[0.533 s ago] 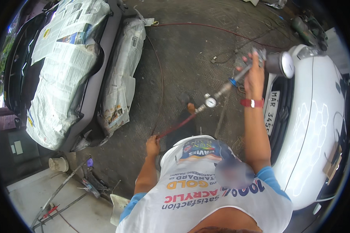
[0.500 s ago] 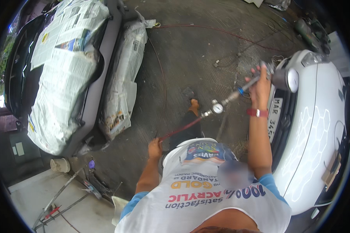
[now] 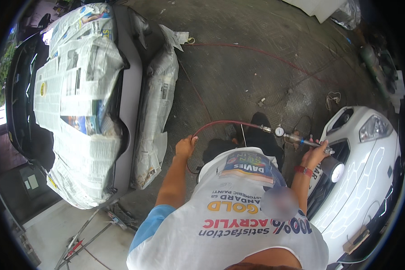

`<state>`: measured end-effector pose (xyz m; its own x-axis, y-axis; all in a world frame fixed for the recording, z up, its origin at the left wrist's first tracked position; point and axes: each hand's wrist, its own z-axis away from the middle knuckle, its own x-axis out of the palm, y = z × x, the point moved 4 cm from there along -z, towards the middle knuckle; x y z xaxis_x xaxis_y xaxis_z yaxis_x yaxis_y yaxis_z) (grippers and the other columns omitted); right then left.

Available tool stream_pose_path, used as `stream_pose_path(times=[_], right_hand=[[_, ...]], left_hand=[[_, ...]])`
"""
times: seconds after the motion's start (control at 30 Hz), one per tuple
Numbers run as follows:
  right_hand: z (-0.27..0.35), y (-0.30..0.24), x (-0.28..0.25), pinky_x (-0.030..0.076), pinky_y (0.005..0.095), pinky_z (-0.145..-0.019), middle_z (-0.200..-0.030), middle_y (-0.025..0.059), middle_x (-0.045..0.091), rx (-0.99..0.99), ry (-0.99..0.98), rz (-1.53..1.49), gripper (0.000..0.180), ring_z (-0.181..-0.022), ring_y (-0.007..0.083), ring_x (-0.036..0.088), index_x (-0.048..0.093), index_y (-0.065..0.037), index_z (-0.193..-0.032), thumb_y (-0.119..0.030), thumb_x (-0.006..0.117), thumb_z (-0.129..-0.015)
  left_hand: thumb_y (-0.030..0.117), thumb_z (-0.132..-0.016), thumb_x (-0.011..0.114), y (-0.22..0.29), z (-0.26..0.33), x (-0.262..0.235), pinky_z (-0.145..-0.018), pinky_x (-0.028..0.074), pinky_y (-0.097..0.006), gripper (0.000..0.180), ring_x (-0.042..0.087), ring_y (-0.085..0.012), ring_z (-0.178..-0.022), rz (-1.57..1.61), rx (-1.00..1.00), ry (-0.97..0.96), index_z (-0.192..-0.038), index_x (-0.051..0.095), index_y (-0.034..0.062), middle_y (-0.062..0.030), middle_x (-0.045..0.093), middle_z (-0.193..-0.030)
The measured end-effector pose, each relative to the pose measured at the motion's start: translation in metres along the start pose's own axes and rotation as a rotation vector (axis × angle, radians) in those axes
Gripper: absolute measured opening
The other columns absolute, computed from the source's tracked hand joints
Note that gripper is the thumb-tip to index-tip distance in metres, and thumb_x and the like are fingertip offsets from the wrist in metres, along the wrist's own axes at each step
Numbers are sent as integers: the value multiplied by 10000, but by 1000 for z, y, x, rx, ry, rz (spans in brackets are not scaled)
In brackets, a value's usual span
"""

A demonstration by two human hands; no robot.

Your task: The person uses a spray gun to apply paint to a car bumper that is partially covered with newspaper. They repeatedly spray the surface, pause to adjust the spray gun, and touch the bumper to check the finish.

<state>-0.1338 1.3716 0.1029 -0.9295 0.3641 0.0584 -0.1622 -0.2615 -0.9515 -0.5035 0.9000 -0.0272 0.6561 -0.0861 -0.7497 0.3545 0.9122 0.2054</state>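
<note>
The right hand (image 3: 314, 155) was closed around the handle of a paint spray gun (image 3: 321, 153), held just in front of the white car (image 3: 369, 180), its metal cup (image 3: 334, 171) hanging beside the grille. The left hand (image 3: 185, 147) was curled shut on the red air hose (image 3: 220, 123), which looped from that grip across to the pressure gauge (image 3: 279, 131) and blue fitting at the gun's inlet. The gun looked rigid and moderately heavy, its weight probably sitting in the cup, so the handle seemed the sound place to hold it, clear of the gauge, which appeared the most fragile part. The hose looked soft and springy, likely to drag on the gun unless kept slack. To the left stood a dark car (image 3: 22, 103) masked with newspaper (image 3: 81, 90), well apart on the concrete floor (image 3: 247, 72).
</note>
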Motion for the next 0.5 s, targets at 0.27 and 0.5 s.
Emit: stream_pose_path(times=[0.27,0.5], right_hand=[[-57,22,214,633,442,-774,-1311,140,506,118,26,152,852,-1055,245,577,156,-113,-1639,-280,737,-1039],[-176,24,489,618,456,-770,-1391,136,502,70,-314,241,833,-1101,233,576,209,-79,-1643,-299,735,-1036]], left_hand=[[688,-1104,283,40,-131,-68,-1037,518,-588,748,684,-477,-1198,77,-192,-132,-1364,655,94,-257,734,-1250],[688,-1109,261,128,-185,-121,-1052,509,-584,766,663,-477,-1236,196,-396,-177,-1360,650,77,-264,711,-1302]])
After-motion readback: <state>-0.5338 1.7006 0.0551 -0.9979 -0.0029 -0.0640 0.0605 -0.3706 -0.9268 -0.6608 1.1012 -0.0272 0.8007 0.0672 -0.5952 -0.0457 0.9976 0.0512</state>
